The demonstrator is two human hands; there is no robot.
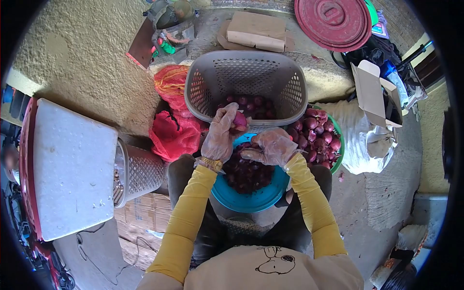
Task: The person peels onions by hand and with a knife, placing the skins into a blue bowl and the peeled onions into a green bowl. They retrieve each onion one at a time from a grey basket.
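Note:
My left hand (218, 137), in a clear plastic glove, is closed around a red onion (239, 122) above the near rim of a grey perforated basket (246, 65). Several red onions (258, 102) lie at the bottom of that basket. My right hand (274, 146), also gloved, hovers over a blue basin (241, 205), thumb and fingers apart and pointing left; I see nothing held in it. Dark onion skins (246, 176) fill much of the basin between my knees. To the right, a green-rimmed tub (342, 142) is heaped with red onions (316, 135).
Red mesh sacks (176, 133) lie left of the basket. A white board (77, 166) and another perforated basket (142, 169) stand further left. A white sack (355, 140) and an open cardboard box (379, 94) are at right. Behind lie flattened cardboard (256, 31) and a red lid (333, 24).

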